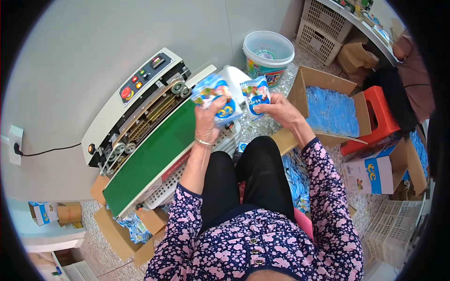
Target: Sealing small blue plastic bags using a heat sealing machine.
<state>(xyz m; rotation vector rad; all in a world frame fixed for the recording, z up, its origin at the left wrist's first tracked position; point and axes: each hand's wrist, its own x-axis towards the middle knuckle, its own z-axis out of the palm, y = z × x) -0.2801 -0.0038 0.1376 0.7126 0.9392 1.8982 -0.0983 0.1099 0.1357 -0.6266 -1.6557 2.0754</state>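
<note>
My left hand (pixel 208 121) is closed round a stack of blue-and-white printed packets (pixel 216 93), held up over the far end of the green conveyor belt (pixel 157 154). To its right, my right hand (pixel 281 110) pinches a single printed packet (pixel 254 96) between thumb and fingers. The two lots of packets are close but apart. Behind the belt stands a band sealing machine (pixel 136 112) with rollers, a red knob and lit buttons. How many packets the left hand holds cannot be made out.
A white bucket (pixel 268 47) stands beyond my hands. Rightward is a cardboard box (pixel 330 110) filled with blue packets, beside a red stool (pixel 377 112). An open box (pixel 133 229) of packets sits below the belt's near end. Another person (pixel 419 79) is at the far right.
</note>
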